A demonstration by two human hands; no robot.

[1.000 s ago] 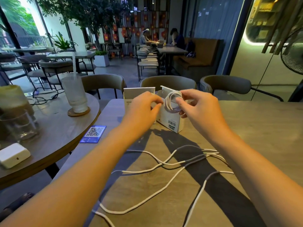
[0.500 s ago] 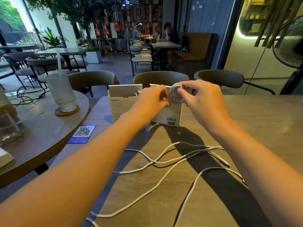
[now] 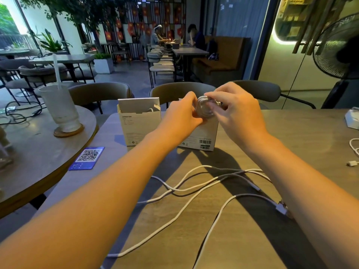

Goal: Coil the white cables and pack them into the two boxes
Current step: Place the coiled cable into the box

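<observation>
Two white boxes stand open near the middle of the frame, side by side on the table (image 3: 272,136). The left box (image 3: 140,127) has its flap raised, and a bit of white cable shows inside it. The right box (image 3: 200,136) stands mostly behind the hands, its barcode face turned toward the camera. Just above its mouth, both hands hold a small coiled cable (image 3: 205,109): the left hand (image 3: 181,117) pinches the coil from the left, and the right hand (image 3: 238,115) closes its fingers (image 3: 213,97) over the top and right side. In the lower middle of the frame, loose white cables (image 3: 190,188) sprawl across the table in crossing loops, between and under the forearms. At the left, a round side table (image 3: 29,152) carries a frosted cup (image 3: 60,109) with a straw, and a blue QR card (image 3: 87,158) lies beside its edge.
</observation>
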